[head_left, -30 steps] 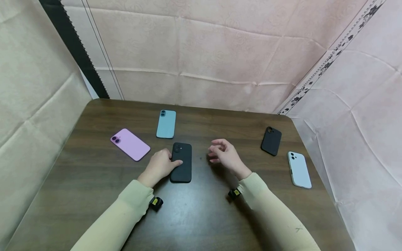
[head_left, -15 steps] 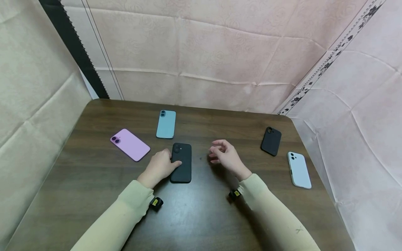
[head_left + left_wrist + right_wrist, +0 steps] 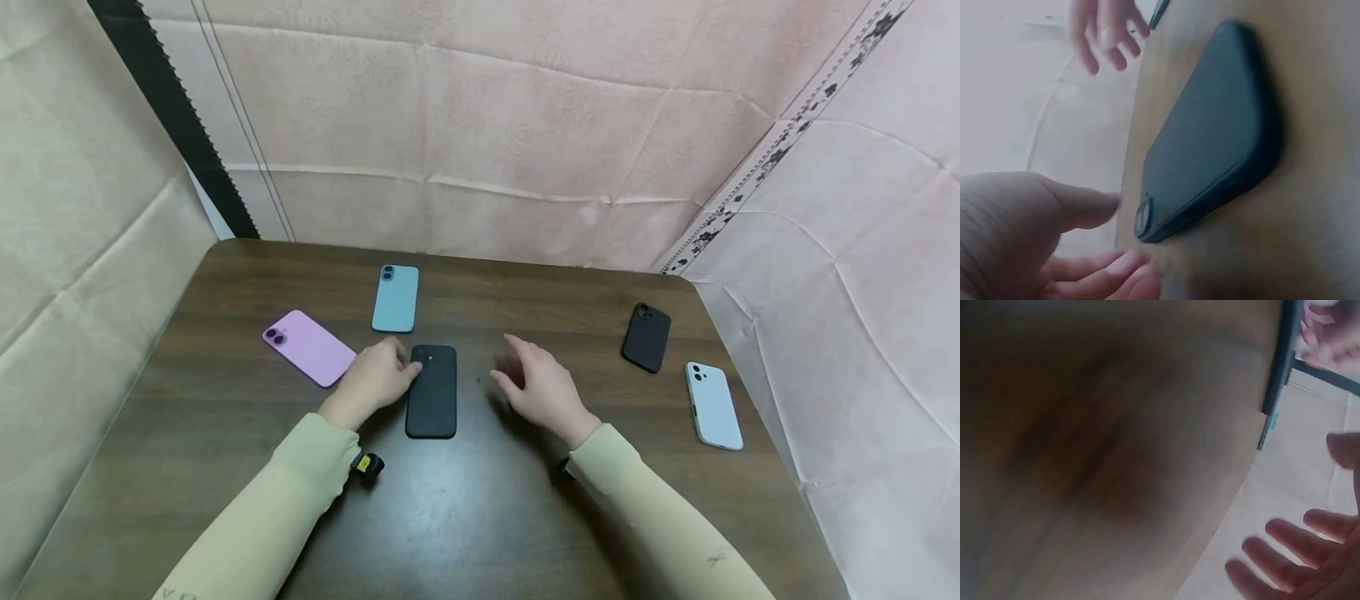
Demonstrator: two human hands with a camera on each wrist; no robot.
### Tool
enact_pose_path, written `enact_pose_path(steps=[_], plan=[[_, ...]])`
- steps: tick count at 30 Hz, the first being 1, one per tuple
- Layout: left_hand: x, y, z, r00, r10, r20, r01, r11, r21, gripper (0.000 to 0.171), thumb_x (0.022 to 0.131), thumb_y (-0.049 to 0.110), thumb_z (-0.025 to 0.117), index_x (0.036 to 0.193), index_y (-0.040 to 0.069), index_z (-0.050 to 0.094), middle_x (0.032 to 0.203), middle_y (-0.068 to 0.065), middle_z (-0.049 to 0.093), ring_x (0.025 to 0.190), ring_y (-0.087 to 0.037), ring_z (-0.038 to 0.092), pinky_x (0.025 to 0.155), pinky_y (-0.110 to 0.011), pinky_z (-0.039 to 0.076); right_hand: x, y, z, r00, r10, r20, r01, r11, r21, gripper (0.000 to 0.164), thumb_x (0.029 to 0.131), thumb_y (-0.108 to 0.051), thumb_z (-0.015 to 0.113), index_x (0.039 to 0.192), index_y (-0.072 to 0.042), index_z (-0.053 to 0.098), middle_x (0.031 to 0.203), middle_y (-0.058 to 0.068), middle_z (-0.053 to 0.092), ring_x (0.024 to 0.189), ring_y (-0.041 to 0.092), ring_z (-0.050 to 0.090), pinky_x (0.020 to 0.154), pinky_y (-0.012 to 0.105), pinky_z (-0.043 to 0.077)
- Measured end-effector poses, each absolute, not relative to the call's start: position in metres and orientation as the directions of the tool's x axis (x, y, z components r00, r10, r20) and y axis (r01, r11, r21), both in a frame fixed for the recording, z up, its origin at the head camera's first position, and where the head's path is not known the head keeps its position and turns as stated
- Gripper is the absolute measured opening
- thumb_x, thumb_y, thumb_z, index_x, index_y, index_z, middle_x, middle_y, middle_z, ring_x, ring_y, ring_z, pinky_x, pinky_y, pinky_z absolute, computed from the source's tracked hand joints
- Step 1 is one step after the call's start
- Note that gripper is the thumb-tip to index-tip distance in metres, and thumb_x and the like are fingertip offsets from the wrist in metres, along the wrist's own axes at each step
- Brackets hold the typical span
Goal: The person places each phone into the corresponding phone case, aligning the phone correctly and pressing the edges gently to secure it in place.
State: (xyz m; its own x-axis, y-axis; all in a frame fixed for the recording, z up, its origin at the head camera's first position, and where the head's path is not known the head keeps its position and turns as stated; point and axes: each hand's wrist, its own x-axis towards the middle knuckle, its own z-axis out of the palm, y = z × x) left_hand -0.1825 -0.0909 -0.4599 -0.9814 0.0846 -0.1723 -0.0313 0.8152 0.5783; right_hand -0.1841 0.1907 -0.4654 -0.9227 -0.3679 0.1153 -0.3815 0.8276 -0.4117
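Note:
A black phone [image 3: 432,400] lies back up near the middle of the table, its camera end away from me. My left hand [image 3: 372,377] is at its upper left edge. In the left wrist view the thumb [image 3: 1088,206] and fingers stand apart beside the camera corner, with a gap to the black phone [image 3: 1207,119]; they grip nothing. To the right of the phone, my right hand [image 3: 543,390] hovers over the table, thumb and fingers spread. The right wrist view shows its fingers [image 3: 1285,550] apart, holding nothing.
A purple phone [image 3: 309,347] lies at the left, partly behind my left hand. Beyond the black phone lies a light blue phone [image 3: 395,298]. At the right are a small black phone or case [image 3: 647,337] and a pale blue phone [image 3: 714,406]. Cloth [image 3: 480,125] surrounds the wooden table [image 3: 465,533].
My left hand has shifted up and slightly left, its thumb sliding from the black phone's middle towards the camera end. The right hand's fingers have straightened and spread. The phones stay in place.

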Motion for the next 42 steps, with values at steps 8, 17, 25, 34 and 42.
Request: enact_pose_path(steps=[8,17,25,34,42], plan=[[-0.218,-0.1,-0.464,-0.996,-0.061,-0.064,-0.086,0.823,0.562,0.069,0.095,0.04,0.057,0.136,-0.013,0.037,0.123,-0.032,0.044,0.109,-0.044,0.047,0.091,-0.056,0.044,-0.179,0.197,-0.475,-0.901,-0.422,0.097,-0.433,0.879,-0.199,0.083,0.09,-0.07,0.042,0.154,-0.021,0.025,0.153,0.01,0.033,0.139,0.031,0.031,0.109,0.052,0.029],[-0.247,-0.106,-0.473,-0.981,-0.174,-0.09,-0.196,0.867,0.459,0.078,0.092,0.05,0.058,0.121,-0.02,0.041,0.107,-0.036,0.045,0.098,-0.045,0.044,0.082,-0.054,0.043,-0.18,0.197,-0.475,-0.906,-0.419,0.066,-0.423,0.879,-0.22,0.085,0.089,-0.073,0.04,0.155,-0.022,0.022,0.154,0.009,0.032,0.138,0.029,0.033,0.109,0.052,0.029],[-0.261,-0.108,-0.466,-0.961,-0.206,-0.182,-0.263,0.884,0.386,0.09,0.083,0.059,0.066,0.12,-0.02,0.043,0.101,-0.032,0.05,0.093,-0.042,0.051,0.078,-0.051,0.048,-0.181,0.198,-0.471,-0.9,-0.427,0.086,-0.434,0.861,-0.267,0.084,0.09,-0.07,0.044,0.154,-0.018,0.025,0.153,0.011,0.033,0.138,0.028,0.035,0.109,0.049,0.03],[-0.264,-0.104,-0.464,-0.958,-0.196,-0.21,-0.264,0.889,0.375,0.087,0.083,0.059,0.067,0.118,-0.018,0.046,0.101,-0.029,0.05,0.091,-0.04,0.05,0.078,-0.049,0.049,-0.181,0.202,-0.471,-0.907,-0.413,0.08,-0.417,0.858,-0.299,0.083,0.089,-0.068,0.048,0.153,-0.017,0.028,0.153,0.011,0.034,0.137,0.026,0.035,0.109,0.049,0.031],[-0.267,-0.102,-0.46,-0.947,-0.182,-0.264,-0.275,0.885,0.375,0.084,0.085,0.056,0.065,0.12,-0.018,0.047,0.105,-0.03,0.051,0.095,-0.041,0.049,0.079,-0.049,0.047,-0.179,0.202,-0.468,-0.912,-0.405,0.069,-0.406,0.86,-0.31,0.083,0.09,-0.066,0.05,0.154,-0.019,0.025,0.154,0.01,0.033,0.138,0.027,0.034,0.108,0.05,0.031]])
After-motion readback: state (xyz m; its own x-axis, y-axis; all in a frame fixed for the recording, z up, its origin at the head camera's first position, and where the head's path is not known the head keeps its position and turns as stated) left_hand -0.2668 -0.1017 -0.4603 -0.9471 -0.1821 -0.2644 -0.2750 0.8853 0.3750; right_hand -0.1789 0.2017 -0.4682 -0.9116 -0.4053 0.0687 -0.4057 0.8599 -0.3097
